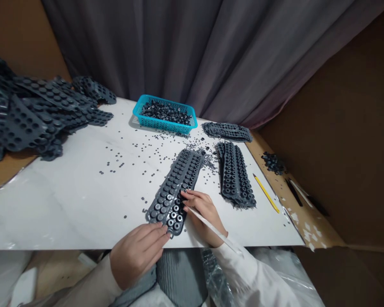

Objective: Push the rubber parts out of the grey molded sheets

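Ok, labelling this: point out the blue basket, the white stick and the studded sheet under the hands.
Blue basket point(162, 125), head view: front wall.
White stick point(216, 230), head view: mid-shaft.
Studded sheet point(177, 186), head view: upper face.

Light spreads brightly over my white worktop point(73, 200), while the curtain point(179, 47) and the cardboard wall point(342, 111) at my right stay dim. Small glints dot the studded sheet point(174, 185) before me. A soft shadow edges the blue basket point(161, 124); wide-angle distortion stretches the outer edges.
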A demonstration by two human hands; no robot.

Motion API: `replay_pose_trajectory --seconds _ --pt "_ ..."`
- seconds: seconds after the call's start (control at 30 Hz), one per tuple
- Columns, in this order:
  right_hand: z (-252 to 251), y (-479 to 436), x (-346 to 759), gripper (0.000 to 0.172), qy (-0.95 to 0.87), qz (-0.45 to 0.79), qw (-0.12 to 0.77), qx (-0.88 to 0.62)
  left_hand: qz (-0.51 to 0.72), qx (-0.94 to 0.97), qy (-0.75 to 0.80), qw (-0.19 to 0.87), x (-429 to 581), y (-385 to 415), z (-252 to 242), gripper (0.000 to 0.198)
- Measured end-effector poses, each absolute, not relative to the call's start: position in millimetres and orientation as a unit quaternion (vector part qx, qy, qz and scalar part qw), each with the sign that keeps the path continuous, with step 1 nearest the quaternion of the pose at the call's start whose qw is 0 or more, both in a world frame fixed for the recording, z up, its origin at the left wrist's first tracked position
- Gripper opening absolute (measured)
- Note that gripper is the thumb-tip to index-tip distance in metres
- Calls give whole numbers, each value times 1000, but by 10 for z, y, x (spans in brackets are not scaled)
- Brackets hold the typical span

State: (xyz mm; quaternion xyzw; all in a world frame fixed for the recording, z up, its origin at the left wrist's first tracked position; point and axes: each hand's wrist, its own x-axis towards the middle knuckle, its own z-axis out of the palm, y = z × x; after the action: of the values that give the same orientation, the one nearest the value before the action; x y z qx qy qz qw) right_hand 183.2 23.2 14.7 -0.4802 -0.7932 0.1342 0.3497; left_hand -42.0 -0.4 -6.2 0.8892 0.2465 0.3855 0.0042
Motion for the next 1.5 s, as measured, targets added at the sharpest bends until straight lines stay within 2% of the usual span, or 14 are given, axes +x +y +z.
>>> replay_pose_trajectory --seconds 0.17,0.33,0.5,0.7,0.87,1.0,1.1,1.17,1.23,1.37,1.5 --pt "117 257 1839 7 -814 86 326 -473 383 891 242 3 -424 -3 -64 24" --pt "90 330 1845 16 -837 11 296 -460 385 892 236 2 -422 1 -83 24" --pt "151 314 1906 19 -775 41 353 -522 381 893 238 11 -431 -1 -98 24" --pt "529 -40 1995 11 -710 65 410 -569 378 894 239 -1 -436 -3 -80 24" --pt "837 -136 2050 6 -706 149 408 -559 377 895 239 -14 -416 4 -102 23" --pt "766 71 2033 9 -724 256 363 -529 372 897 240 0 -423 -39 -111 27" --pt "612 247 2004 13 -690 322 365 -536 376 888 248 97 -457 -64 31 24" --pt "512 334 1987 17 -651 359 396 -539 375 858 296 188 -462 -2 203 23" --pt "421 391 1968 20 -607 390 437 -538 362 839 341 220 -421 163 378 16" --pt "262 431 1931 21 -543 426 488 -534 262 882 353 166 -213 684 513 9" --pt "194 419 1924 20 -522 449 486 -538 159 909 319 215 -61 1026 396 7"
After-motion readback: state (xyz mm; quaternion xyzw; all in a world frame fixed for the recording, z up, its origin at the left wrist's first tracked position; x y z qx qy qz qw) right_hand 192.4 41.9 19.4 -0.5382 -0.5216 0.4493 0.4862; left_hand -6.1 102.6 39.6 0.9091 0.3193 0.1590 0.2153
